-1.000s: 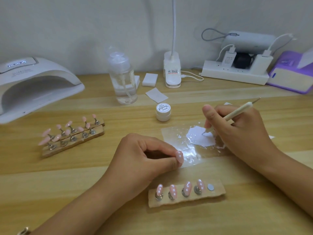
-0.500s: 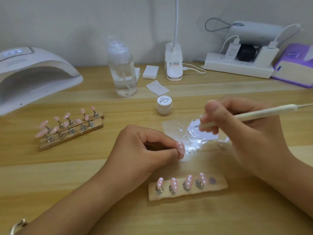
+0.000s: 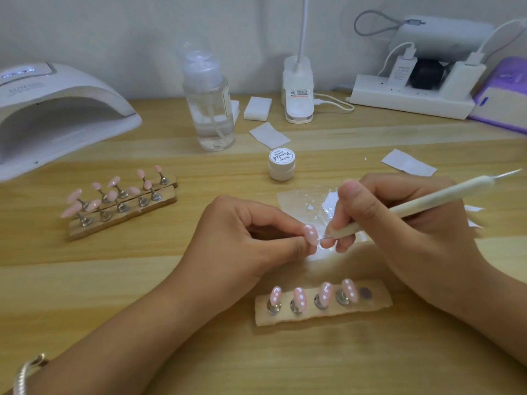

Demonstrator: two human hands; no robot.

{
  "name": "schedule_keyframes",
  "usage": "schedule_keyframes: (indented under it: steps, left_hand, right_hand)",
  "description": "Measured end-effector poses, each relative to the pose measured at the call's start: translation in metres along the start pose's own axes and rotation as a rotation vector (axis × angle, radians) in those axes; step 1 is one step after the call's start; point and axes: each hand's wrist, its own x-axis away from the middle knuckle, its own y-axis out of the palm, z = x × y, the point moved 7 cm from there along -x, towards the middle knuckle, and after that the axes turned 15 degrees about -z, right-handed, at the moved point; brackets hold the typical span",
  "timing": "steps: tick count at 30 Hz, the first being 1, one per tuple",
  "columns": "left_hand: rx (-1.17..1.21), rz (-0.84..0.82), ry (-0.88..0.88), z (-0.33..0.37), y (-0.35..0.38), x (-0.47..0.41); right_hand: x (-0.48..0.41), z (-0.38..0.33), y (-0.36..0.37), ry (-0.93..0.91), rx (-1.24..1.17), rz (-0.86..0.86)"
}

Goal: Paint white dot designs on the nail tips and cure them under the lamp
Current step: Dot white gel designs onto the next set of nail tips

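My left hand (image 3: 242, 238) pinches a pink nail tip (image 3: 310, 235) with white dots on it. My right hand (image 3: 399, 232) grips a cream dotting pen (image 3: 413, 208), and its metal point touches the tip's right edge. Behind them lies a clear palette sheet (image 3: 302, 203) smeared with white paint. A wooden strip (image 3: 379, 305) in front holds several dotted pink tips (image 3: 299, 299) on metal stands, with one bare magnet at its right end. Two strips of plain pink tips (image 3: 114, 201) sit to the left. The white curing lamp (image 3: 57, 112) stands at far left.
A small white paint jar (image 3: 281, 163) stands behind the palette. Further back are a clear pump bottle (image 3: 209, 104), white pads (image 3: 258, 108), a desk lamp base (image 3: 298, 92), a power strip with chargers (image 3: 410, 98) and a purple box (image 3: 504, 98). Paper wipes (image 3: 407, 162) lie at right.
My right hand has left the white paint on the palette and swung down and left, bringing the pen's point to the tip in my left hand. White dots now show on that tip.
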Motion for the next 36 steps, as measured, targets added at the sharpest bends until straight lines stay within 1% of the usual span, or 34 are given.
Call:
schedule_keyframes:
  steps: [3,21,36]
  left_hand:
    - [-0.001,0.000,-0.002,0.0003,0.0006,-0.0003]
    - [0.009,0.007,-0.027,0.0000,0.0011,-0.0003]
    - [0.006,0.005,-0.017,0.0017,0.0010,0.0001]
  right_hand:
    - [0.0000,-0.0003,-0.0001,0.008,0.038,0.008]
    - [0.0001,0.0016,0.0002,0.006,0.096,-0.008]
    - [-0.0002,0.0030,0.0012,0.010,0.085,-0.023]
